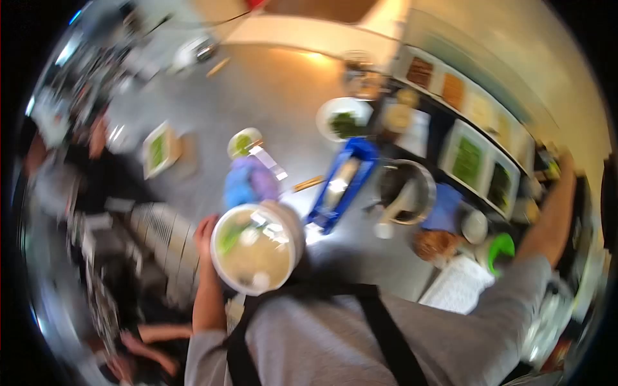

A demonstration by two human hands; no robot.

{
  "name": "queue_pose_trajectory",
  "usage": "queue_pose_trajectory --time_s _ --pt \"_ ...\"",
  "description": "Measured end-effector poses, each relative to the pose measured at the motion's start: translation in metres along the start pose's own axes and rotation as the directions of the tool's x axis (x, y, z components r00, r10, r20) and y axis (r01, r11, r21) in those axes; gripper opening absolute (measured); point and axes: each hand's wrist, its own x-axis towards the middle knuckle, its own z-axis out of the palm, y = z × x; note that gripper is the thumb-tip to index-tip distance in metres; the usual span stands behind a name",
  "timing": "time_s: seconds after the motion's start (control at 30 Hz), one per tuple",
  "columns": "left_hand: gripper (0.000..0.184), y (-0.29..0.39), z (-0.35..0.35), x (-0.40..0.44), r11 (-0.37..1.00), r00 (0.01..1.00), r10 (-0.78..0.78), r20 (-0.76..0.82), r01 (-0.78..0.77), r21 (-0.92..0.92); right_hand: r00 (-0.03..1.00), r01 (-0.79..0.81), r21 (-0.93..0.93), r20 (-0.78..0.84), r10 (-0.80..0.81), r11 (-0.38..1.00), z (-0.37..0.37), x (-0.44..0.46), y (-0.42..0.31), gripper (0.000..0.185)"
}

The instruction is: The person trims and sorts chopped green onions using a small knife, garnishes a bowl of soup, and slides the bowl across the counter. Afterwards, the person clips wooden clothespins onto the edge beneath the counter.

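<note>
My left hand (205, 235) grips the side of a round white tub (297, 239), held in front of my chest. Through its top I see pale liquid with green pieces and shiny highlights. Far to the right, my right hand (565, 165) is stretched out beside small dark and yellow items (548, 159) at the end of the ingredient trays. Its fingers are smeared by motion, so whether it holds anything is hidden. A blue and a purple bundle (262, 179) lie just beyond the tub. Near them is a long blue holder (360, 149) with a pale roll inside.
White trays (468, 157) of chopped greens and other ingredients line the right side. A steel pot (430, 196) with a ladle stands before them. On the metal counter (270, 83) are a white bowl (326, 121) of greens and a rectangular tray (175, 145). Co-workers' arms (154, 350) show at lower left.
</note>
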Motion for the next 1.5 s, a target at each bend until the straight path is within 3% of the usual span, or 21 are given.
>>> queue_pose_trajectory --time_s 0.07,0.27,0.4,0.57,0.63,0.77,0.8,0.83,0.9,0.93,1.0,1.07,1.1,1.13,1.17,1.2,1.27,1.37,1.43,1.5 --pt "0.022 0.004 -0.002 0.0 0.97 0.997 0.074 0.003 -0.073 0.23 0.999 0.033 0.005 -0.003 -0.033 0.999 0.009 0.007 -0.006 0.026" --pt "0.019 0.02 0.004 -0.015 0.995 0.999 -0.036 0.018 0.034 0.095 1.0 -0.009 -0.005 -0.017 0.009 1.0 0.008 0.009 0.012 0.031" --pt "0.019 0.035 -0.008 -0.005 0.979 0.989 -0.113 0.098 0.094 0.178 0.998 -0.03 -0.024 -0.049 0.029 0.999 -0.009 0.011 0.027 0.035" --pt "0.024 0.041 -0.044 0.1 0.998 0.974 0.013 -0.228 0.003 0.068 0.983 -0.013 -0.029 -0.185 0.008 0.999 -0.051 0.024 0.037 0.04" --pt "0.037 0.045 -0.059 0.152 0.994 0.957 -0.063 -0.284 0.036 -0.101 0.956 0.018 -0.048 -0.293 -0.031 0.999 -0.08 0.024 0.03 0.042" --pt "0.048 0.09 -0.051 0.205 0.991 0.881 -0.116 -0.459 0.074 -0.109 0.822 0.157 -0.043 -0.548 -0.155 0.987 -0.149 0.002 -0.018 0.048" --pt "0.038 0.102 -0.045 0.206 0.995 0.867 -0.087 -0.491 0.054 -0.081 0.877 0.161 0.074 -0.468 -0.108 0.984 -0.181 -0.022 -0.044 0.048" --pt "0.036 0.1 -0.05 0.217 0.991 0.902 -0.081 -0.424 0.028 -0.128 0.922 0.158 0.193 -0.38 -0.074 0.969 -0.213 -0.051 -0.074 0.048" --pt "0.034 0.09 -0.065 0.238 0.974 0.954 -0.06 -0.294 -0.009 -0.228 0.938 0.195 0.236 -0.33 -0.111 0.952 -0.255 -0.098 -0.124 0.045" --pt "0.033 0.099 -0.062 0.232 0.966 0.934 -0.105 -0.342 0.015 -0.257 0.943 0.214 0.257 -0.306 -0.13 0.942 -0.27 -0.111 -0.141 0.043" --pt "0.034 0.101 -0.063 0.226 0.968 0.947 -0.087 -0.309 0.006 -0.252 0.797 0.453 0.316 -0.562 -0.221 0.833 -0.258 -0.123 -0.171 0.034" --pt "0.036 0.113 -0.051 0.209 0.965 0.963 -0.062 -0.262 -0.009 -0.261 0.686 0.712 0.466 -0.623 -0.376 0.526 -0.278 -0.188 -0.234 0.028" --pt "0.037 0.123 -0.046 0.199 0.971 0.976 -0.05 -0.21 -0.002 -0.24 0.706 0.706 0.505 -0.555 -0.44 0.496 -0.294 -0.228 -0.265 0.029" --pt "0.038 0.134 -0.038 0.191 0.977 0.988 -0.039 -0.149 0.006 -0.214 0.825 0.542 0.697 -0.332 -0.458 0.471 -0.316 -0.275 -0.298 0.029" --pt "0.038 0.145 -0.025 0.181 0.982 0.997 -0.03 -0.075 0.016 -0.186 0.706 0.683 0.637 -0.449 -0.548 0.358 -0.31 -0.289 -0.32 0.03" --pt "0.039 0.161 -0.008 0.165 0.981 1.0 0.004 0.016 -0.001 -0.194 0.691 0.625 0.75 -0.4 -0.601 0.219 -0.315 -0.321 -0.343 0.033" --pt "0.041 0.192 0.031 0.134 0.982 0.984 0.048 0.173 -0.015 -0.188 0.637 0.481 0.867 -0.245 -0.731 0.129 -0.323 -0.362 -0.376 0.053" --pt "0.041 0.229 0.103 0.079 0.968 0.907 0.121 0.404 -0.018 -0.25 0.528 0.395 0.917 -0.272 -0.804 -0.052 -0.319 -0.39 -0.4 0.074" --pt "0.039 0.244 0.153 0.031 0.955 0.843 0.189 0.504 -0.038 -0.295 0.61 0.354 0.931 -0.3 -0.733 -0.087 -0.315 -0.396 -0.402 0.086" --pt "0.039 0.249 0.197 -0.013 0.947 0.766 0.224 0.602 -0.026 -0.319 0.735 0.295 0.951 -0.291 -0.612 -0.097 -0.307 -0.399 -0.391 0.081"
